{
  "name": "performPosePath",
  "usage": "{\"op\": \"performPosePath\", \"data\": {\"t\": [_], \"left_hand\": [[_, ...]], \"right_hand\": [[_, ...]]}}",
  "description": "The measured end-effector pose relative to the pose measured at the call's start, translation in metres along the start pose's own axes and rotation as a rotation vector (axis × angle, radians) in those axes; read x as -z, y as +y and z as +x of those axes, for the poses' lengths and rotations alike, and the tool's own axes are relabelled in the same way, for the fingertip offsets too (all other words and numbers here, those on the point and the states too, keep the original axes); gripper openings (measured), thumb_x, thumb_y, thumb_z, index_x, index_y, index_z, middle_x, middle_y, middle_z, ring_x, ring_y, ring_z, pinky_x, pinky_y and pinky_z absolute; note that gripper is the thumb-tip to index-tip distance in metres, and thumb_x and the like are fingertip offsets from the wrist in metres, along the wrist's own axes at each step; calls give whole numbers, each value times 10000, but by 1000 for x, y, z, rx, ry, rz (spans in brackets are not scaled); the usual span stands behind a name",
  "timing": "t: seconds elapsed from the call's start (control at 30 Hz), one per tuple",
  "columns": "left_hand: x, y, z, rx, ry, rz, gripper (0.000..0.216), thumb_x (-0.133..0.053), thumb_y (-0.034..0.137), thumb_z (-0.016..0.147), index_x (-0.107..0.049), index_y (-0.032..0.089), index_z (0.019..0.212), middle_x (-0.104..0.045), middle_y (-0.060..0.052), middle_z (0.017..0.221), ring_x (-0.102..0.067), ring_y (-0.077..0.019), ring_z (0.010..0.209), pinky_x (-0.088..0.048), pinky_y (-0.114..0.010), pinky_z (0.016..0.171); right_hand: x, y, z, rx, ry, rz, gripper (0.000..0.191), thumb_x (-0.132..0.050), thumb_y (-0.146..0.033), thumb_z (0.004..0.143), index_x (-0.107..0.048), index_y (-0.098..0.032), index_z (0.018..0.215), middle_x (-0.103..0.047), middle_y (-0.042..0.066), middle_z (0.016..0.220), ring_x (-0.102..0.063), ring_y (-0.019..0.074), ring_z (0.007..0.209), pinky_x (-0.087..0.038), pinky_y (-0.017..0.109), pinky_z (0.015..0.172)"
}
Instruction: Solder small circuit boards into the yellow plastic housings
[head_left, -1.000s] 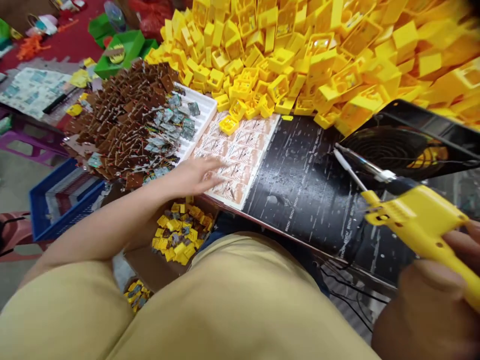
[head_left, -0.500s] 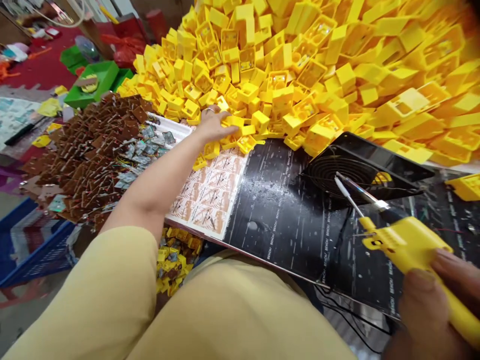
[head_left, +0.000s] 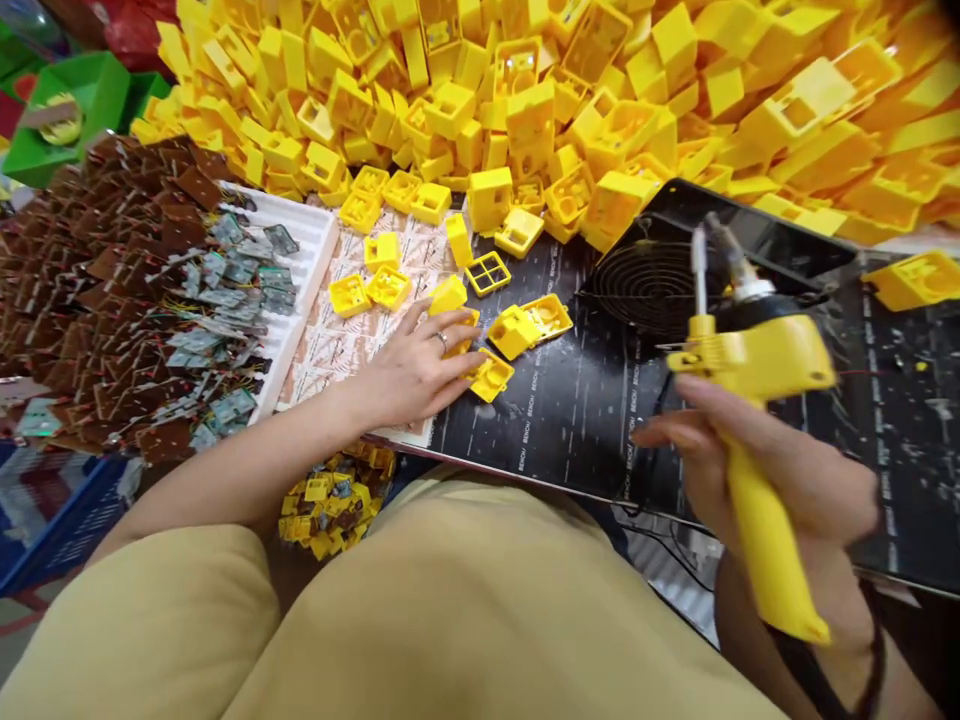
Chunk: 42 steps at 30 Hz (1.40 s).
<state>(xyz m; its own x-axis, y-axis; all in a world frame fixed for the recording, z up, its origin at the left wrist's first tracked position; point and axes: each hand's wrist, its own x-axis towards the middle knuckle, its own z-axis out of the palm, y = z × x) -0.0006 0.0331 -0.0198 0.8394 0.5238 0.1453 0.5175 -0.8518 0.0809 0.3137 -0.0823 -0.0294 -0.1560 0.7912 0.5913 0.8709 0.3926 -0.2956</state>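
Observation:
In my right hand (head_left: 810, 490) is a yellow soldering gun (head_left: 772, 355), its handle gripped and its metal tip and thin feed tube pointing up and away. My left hand (head_left: 409, 370) lies with fingers spread over a few small yellow plastic housings at the seam of the patterned sheet and the black work surface (head_left: 570, 410). Its fingertips touch a yellow housing (head_left: 491, 375), and another is partly hidden under the fingers. Just beyond are a yellow frame with four openings (head_left: 487, 273) and a pair of housings (head_left: 514, 332).
A big heap of yellow housings (head_left: 517, 110) fills the back. Brown circuit boards (head_left: 112, 300) with small grey-green pieces (head_left: 225, 330) are piled at left beside a white ridged tray (head_left: 307, 300). A black fan with a wire grille (head_left: 637, 285) stands behind the soldering gun.
My left hand has come back from the heap towards me, and several housings now lie loose on the work surface. My right hand has raised the soldering gun more upright.

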Motion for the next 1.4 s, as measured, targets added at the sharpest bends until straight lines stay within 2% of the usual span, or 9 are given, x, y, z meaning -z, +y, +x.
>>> {"op": "performPosePath", "data": {"t": [0.2, 0.43, 0.57, 0.73, 0.87, 1.0, 1.1, 1.3, 1.4], "left_hand": [[-11, 7, -14, 41, 78, -43, 249, -508, 267, 1017, -741, 217, 1092, -756, -88, 1187, -677, -269, 1162, -329, -660, 1177], [-29, 15, -21, 1, 238, -89, 230, -528, 230, 999, -735, 137, 1036, -759, -98, 995, -652, -245, 1025, -529, -409, 944], [-13, -1, -2, 190, 329, -34, 298, -487, 327, 1018, -748, 183, 1016, -743, -86, 1011, -649, -250, 971, -498, -422, 903], [4, -32, 69, 445, 31, 36, 331, -566, 313, 976, -705, 170, 1240, -720, -133, 1203, -594, -333, 1239, -439, -483, 1054], [3, -46, 106, 551, -211, 20, 373, -708, 282, 883, -695, 148, 1230, -725, -153, 1189, -627, -356, 1226, -471, -508, 1060], [23, -26, 95, 418, -14, 24, 345, -705, 294, 849, -682, 174, 1171, -736, -128, 1102, -650, -368, 1180, -421, -594, 1103], [37, 9, 80, 282, -112, -218, 431, -643, 428, 857, -605, 194, 1217, -751, -89, 995, -732, -306, 951, -570, -468, 862], [20, 59, 73, 201, -228, -794, 476, -529, 641, 912, -537, 225, 1141, -792, -56, 964, -775, -226, 848, -618, -340, 728], [12, 59, 73, 108, -180, -544, 565, -386, 671, 977, -569, 213, 1254, -787, -106, 1102, -761, -298, 1013, -615, -461, 858]], "right_hand": [[-21, -8, 38, 225, -86, 103, 253, -715, -254, 930, -623, -258, 1166, -758, 43, 1114, -752, 177, 949, -614, 231, 794], [-79, -25, 69, 239, -207, 78, 296, -553, -437, 1027, -616, -200, 1192, -730, 56, 970, -724, 191, 834, -573, 282, 702], [-99, -25, 67, 225, -259, 74, 244, -537, -323, 1026, -608, -210, 1231, -722, 59, 979, -715, 200, 836, -545, 274, 675], [-76, -22, 50, 175, -148, 77, 207, -567, -287, 1007, -607, -222, 1199, -728, 56, 1038, -726, 194, 865, -579, 279, 720], [-47, -19, 30, 131, 5, 86, 264, -654, -237, 956, -578, -243, 1209, -732, 39, 1042, -731, 187, 816, -601, 291, 700], [-28, -11, 13, 69, 89, 117, 424, -725, -215, 907, -528, -268, 1279, -707, 75, 1192, -736, 230, 993, -642, 366, 832], [-25, -14, 11, 71, 125, 153, 494, -759, -380, 895, -501, -247, 1295, -690, 106, 1192, -700, 261, 1114, -640, 409, 889], [-31, -20, 10, 180, 72, 106, 205, -624, -257, 988, -620, -229, 1191, -717, 21, 988, -698, 131, 890, -601, 258, 816], [-21, -10, -9, 156, 95, 31, 179, -545, -194, 1022, -650, -202, 1167, -692, 0, 862, -664, 91, 756, -564, 200, 708]]}}
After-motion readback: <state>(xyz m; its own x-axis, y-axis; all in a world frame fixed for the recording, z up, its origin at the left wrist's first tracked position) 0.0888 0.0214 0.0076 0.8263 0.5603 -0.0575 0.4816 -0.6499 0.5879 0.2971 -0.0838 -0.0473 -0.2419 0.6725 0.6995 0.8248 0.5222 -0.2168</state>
